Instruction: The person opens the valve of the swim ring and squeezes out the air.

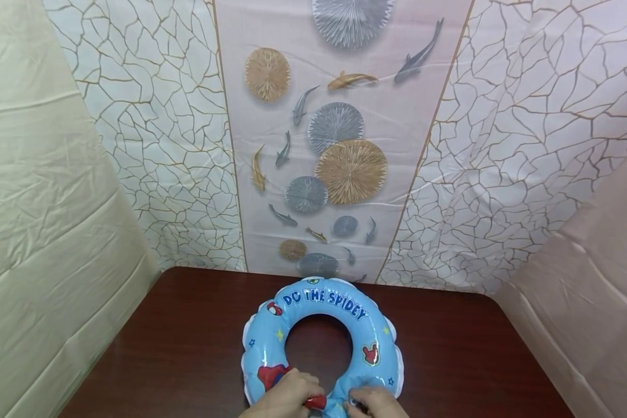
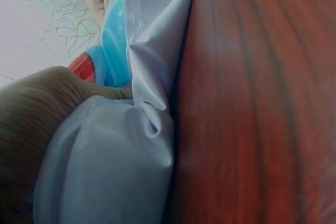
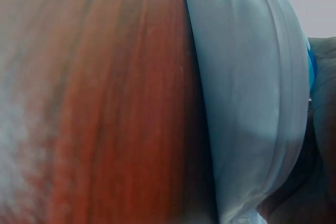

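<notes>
A light blue inflatable swim ring (image 1: 376,325) with a white underside and scalloped edge lies at the table's front, printed with "DO THE SPIDEY" and small cartoon pictures. My left hand (image 1: 292,395) grips its near section, beside a red printed part. The plastic there is squeezed into creases, and the white underside (image 2: 113,161) folds under the hand in the left wrist view. On the near right section, my right hand (image 1: 376,402) pinches the ring with curled fingers. The right wrist view shows the ring's rounded white side (image 3: 247,87), with that hand behind it; its fingertips are hidden there.
The ring rests on a dark red-brown wooden table (image 1: 188,337). Behind the table hangs a patterned cloth (image 1: 188,145) with fish and round motifs. Plain pale cloths (image 1: 47,232) drape down on the left and right sides.
</notes>
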A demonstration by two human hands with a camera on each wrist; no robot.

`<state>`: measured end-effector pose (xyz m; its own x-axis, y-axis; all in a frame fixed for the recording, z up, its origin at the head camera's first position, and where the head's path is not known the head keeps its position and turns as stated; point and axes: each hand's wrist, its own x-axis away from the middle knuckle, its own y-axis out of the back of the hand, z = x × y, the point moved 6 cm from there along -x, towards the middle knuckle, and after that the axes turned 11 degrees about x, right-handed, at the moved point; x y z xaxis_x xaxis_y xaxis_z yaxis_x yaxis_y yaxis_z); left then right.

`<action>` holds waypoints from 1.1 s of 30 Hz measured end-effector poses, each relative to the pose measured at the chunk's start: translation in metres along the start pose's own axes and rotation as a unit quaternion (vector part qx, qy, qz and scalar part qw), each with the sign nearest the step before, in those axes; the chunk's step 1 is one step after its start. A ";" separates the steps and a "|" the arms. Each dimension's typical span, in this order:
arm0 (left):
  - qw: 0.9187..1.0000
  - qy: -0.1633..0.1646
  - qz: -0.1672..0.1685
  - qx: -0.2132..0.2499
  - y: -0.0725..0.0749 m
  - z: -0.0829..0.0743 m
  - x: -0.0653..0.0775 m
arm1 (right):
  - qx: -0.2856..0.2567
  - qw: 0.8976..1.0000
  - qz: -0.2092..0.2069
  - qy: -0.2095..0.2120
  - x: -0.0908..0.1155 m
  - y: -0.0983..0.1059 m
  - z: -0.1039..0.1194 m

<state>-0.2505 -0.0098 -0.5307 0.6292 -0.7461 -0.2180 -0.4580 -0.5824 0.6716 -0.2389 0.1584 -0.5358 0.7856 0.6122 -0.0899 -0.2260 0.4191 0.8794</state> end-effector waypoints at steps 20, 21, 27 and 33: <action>0.980 0.025 -0.052 -0.189 0.036 -0.025 0.017 | -0.013 0.999 0.019 -0.026 0.004 -0.002 -0.003; 0.978 0.067 -0.077 -0.183 0.046 -0.027 0.021 | -0.013 0.999 0.020 -0.025 0.004 -0.002 -0.002; 0.920 0.333 -0.176 -0.110 0.079 -0.005 0.049 | -0.024 0.999 0.029 -0.023 0.003 -0.002 -0.001; 0.924 0.354 -0.125 -0.071 0.064 0.013 0.046 | -0.054 0.997 0.038 -0.033 0.004 -0.007 -0.004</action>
<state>-0.2587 -0.0854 -0.5067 0.9806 -0.1655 0.1052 -0.1866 -0.6227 0.7599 -0.2368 0.1603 -0.5440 0.7993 0.6008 0.0102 -0.3445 0.4443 0.8270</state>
